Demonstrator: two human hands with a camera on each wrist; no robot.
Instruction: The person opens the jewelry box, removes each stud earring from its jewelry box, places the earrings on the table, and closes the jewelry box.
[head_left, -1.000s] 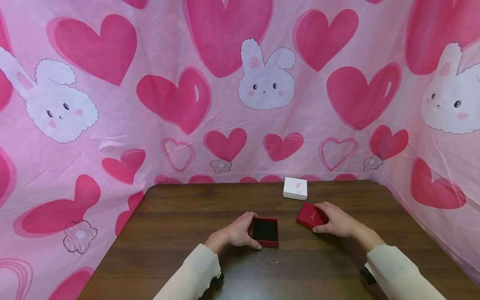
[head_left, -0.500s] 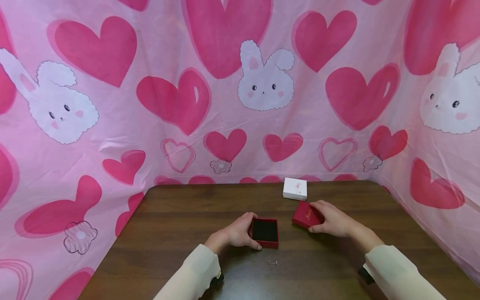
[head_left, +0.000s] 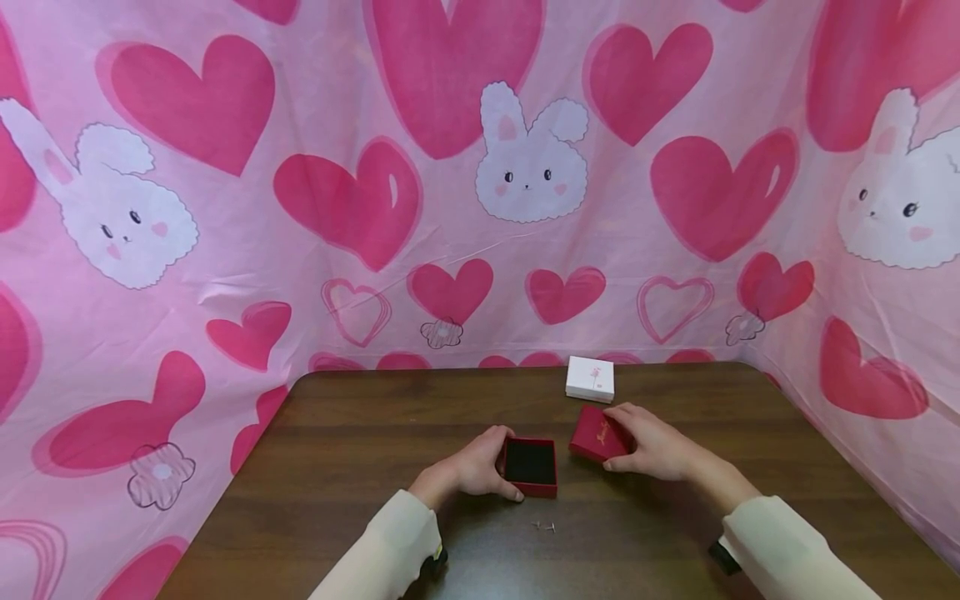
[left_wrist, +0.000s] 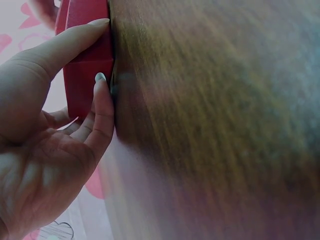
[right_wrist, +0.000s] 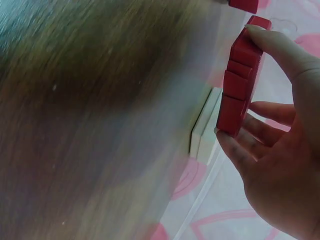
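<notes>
A small red jewellery box base [head_left: 538, 491] with a black lining sits uncovered on the table. My left hand [head_left: 480, 463] grips it from the left, thumb at the near side and other fingers around the far side. In the left wrist view the fingertips press the red walls [left_wrist: 87, 85] close to the tabletop. Just right of the base, my right hand [head_left: 651, 442] holds the red box lid [head_left: 597, 433], gold lettering upward, tilted above the table. The right wrist view shows the lid [right_wrist: 234, 107] pinched between thumb and fingers. Two tiny shiny pieces, like stud earrings [head_left: 551, 527], lie nearer than the base.
A white box [head_left: 590, 379] with a pink print stands at the table's back, behind the lid. The brown wooden table [head_left: 375, 417] meets a pink curtain [head_left: 450, 233] with hearts and rabbits at its back and sides.
My right hand has carried the red lid leftward, closer to the base. The left hand and the base have stayed in place.
</notes>
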